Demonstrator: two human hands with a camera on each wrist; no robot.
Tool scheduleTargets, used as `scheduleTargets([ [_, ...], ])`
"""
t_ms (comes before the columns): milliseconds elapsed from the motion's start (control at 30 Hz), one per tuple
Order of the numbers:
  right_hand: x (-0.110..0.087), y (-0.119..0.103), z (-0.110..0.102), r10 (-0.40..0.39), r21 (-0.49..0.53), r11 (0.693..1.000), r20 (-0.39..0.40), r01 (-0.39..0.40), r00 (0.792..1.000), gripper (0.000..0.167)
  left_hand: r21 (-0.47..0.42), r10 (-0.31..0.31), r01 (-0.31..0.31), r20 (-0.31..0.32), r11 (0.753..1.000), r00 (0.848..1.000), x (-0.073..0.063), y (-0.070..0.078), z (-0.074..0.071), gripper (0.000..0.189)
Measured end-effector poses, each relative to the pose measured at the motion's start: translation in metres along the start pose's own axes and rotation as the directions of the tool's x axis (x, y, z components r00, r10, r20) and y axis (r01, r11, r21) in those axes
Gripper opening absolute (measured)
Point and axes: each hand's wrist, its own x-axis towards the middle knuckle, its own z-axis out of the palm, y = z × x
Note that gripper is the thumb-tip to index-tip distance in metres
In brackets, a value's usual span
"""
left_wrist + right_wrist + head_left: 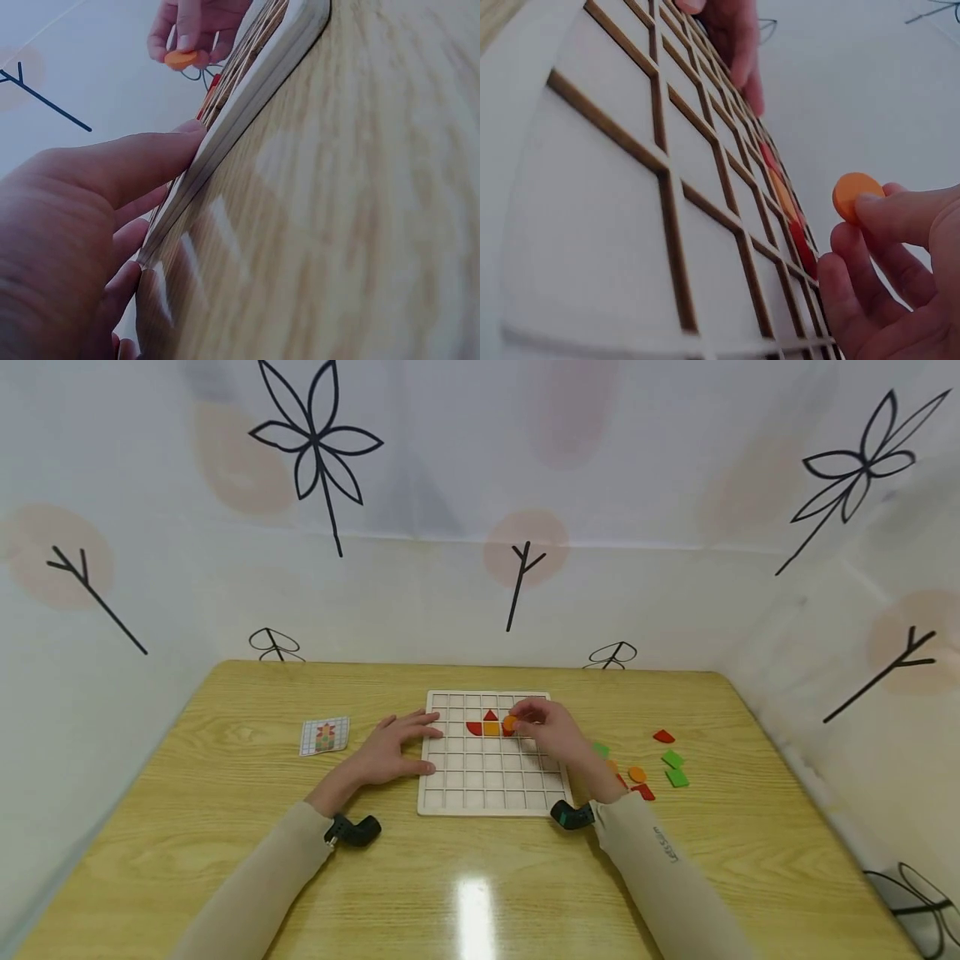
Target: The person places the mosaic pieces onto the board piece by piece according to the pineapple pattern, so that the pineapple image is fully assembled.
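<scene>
A white wooden grid board (pixel 489 810) lies on the table. Set in its upper cells are a red triangle (pixel 491 716), a red quarter-round piece (pixel 474 728), an orange square (pixel 491 728) and another red piece (pixel 802 247). My right hand (pixel 553 732) pinches an orange disc (pixel 853 196) between thumb and fingertips, just above the board near that last red piece. At the board's left edge, my left hand (pixel 390 750) rests with fingers spread, its thumb (pixel 169 154) and fingertips touching the rim.
Left of the board lies a small card (pixel 325 737) with a printed coloured pattern on a grid. To the right are scattered loose pieces: a red one (pixel 663 737), green squares (pixel 677 777), an orange disc (pixel 637 774) and others partly behind the right forearm. A patterned cloth (pixel 420 602) stands behind the table.
</scene>
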Motion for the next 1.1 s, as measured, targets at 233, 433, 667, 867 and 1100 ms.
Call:
scheduleTargets([
  [233, 0.005, -0.001, 0.013, -0.024, -0.036, 0.999, 0.039, 0.026, 0.999, 0.013, 0.003, 0.0, 0.0, 0.002, 1.0, 1.0, 0.001, 0.0, 0.001, 0.055],
  [433, 0.006, -0.004, 0.016, -0.041, -0.07, 0.996, 0.083, 0.046, 0.996, 0.012, -0.003, 0.004, -0.004, -0.013, 1.0, 1.0, 0.001, 0.0, 0.001, 0.053],
  [667, 0.008, -0.006, 0.021, -0.012, -0.097, 0.995, 0.136, 0.026, 0.991, 0.009, -0.006, -0.002, 0.002, -0.013, 1.0, 1.0, 0.0, -0.002, 0.001, 0.054],
  [867, 0.007, -0.006, 0.022, -0.025, -0.139, 0.989, 0.13, 0.043, 0.991, 0.011, -0.002, 0.01, -0.01, -0.018, 1.0, 1.0, 0.0, -0.002, 0.002, 0.054],
  [1100, 0.006, -0.006, 0.022, -0.085, -0.146, 0.984, 0.115, 0.101, 0.99, 0.012, -0.002, 0.001, -0.001, -0.011, 1.0, 1.0, 0.001, -0.002, 0.002, 0.054],
])
